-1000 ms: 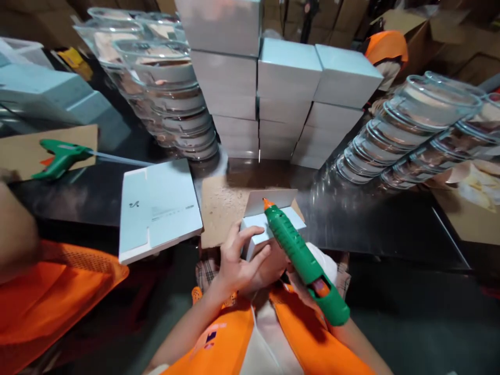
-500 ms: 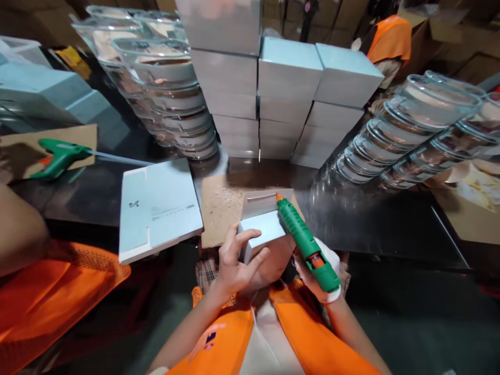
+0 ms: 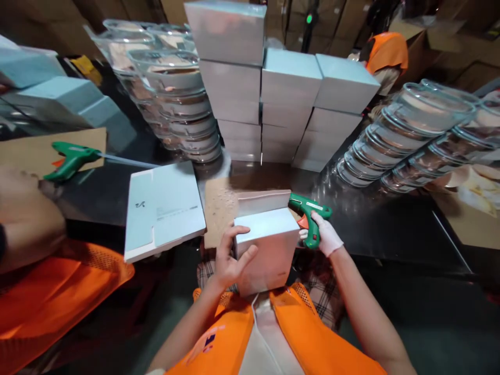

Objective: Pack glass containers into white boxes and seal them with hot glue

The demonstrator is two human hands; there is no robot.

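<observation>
Co-worker's arm (image 3: 27, 219) w/ orange vest fills the far left edge, by a sheet of cardboard (image 3: 23, 151) where a spare green glue gun (image 3: 72, 160) lies w/ its glue stick poking right. Next right, a flat unfolded white box blank (image 3: 164, 208) lies on the dark table (image 3: 390, 229), hanging slightly over the near edge. Behind it: leaning stacks of clear plastic trays (image 3: 175, 99), then stacked white boxes (image 3: 289, 99) at centre back.

Left hand (image 3: 228, 258) grips the white carton (image 3: 269, 250) at its left side, thumb on the top face, fingers curled round the edge; carton is at the near table edge in front of the torso, flap standing up at the back, over a glue-spattered cardboard mat (image 3: 219, 205). Right hand (image 3: 326, 237), white glove, is wrapped around the handle of a green glue gun (image 3: 310, 213) just right of the carton, nozzle toward the flap; can't tell if it touches. More clear trays (image 3: 410, 135) lean at far right.
</observation>
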